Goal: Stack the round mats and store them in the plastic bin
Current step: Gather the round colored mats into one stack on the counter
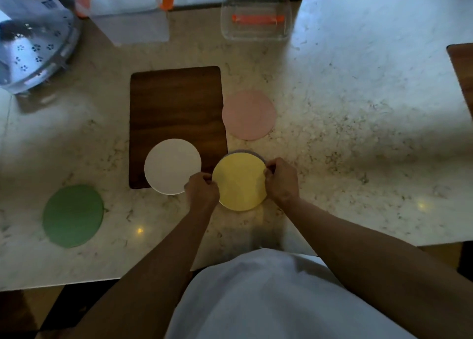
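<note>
2 hands of mine are on the yellow mat (239, 182): my left hand (202, 188) pinches its left edge and my right hand (281, 180) pinches its right edge, fingers closed narrow on the rim. It lies on the marble counter (358, 133), and a thin grey rim of another mat (252, 153) peeks out under its far edge. Just to the left, the white mat (170, 165) lies partly on the brown board (176, 103) and partly off its near edge, close to my left knuckles. The pink mat (248, 115) lies beyond, just right of the board. The green mat (73, 216) sits well apart at the near left. The clear plastic bin (256, 18) with an orange handle stands at the far edge of the counter.
</note>
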Demonstrator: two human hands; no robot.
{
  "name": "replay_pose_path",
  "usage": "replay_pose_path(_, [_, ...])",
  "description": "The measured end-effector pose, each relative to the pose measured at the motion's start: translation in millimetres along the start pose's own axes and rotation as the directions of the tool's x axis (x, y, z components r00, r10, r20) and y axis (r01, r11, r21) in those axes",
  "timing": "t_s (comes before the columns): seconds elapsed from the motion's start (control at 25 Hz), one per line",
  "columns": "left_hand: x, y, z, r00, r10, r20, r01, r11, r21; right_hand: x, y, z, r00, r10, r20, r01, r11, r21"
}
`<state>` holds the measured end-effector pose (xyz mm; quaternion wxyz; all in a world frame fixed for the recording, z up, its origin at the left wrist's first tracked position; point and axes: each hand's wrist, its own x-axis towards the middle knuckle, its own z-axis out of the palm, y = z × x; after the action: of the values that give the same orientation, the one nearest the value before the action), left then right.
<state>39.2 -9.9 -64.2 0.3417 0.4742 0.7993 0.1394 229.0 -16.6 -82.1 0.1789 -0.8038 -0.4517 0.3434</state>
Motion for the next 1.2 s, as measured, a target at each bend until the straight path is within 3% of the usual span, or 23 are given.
replay_pose_path(0.64, [6,7,4,0.999,0.045,0.000,-0.045,0.998,0.032,11,-5,2,0.999,0.043,0.010,-0.041,0.992,-0.123])
replay_pose_path(1.2, [10,15,8,0.998,-0.053,-0.025,0.056,0.989,0.138,5,-17,-1,0.992,0.127,-0.015,-0.126,0.953,-0.276])
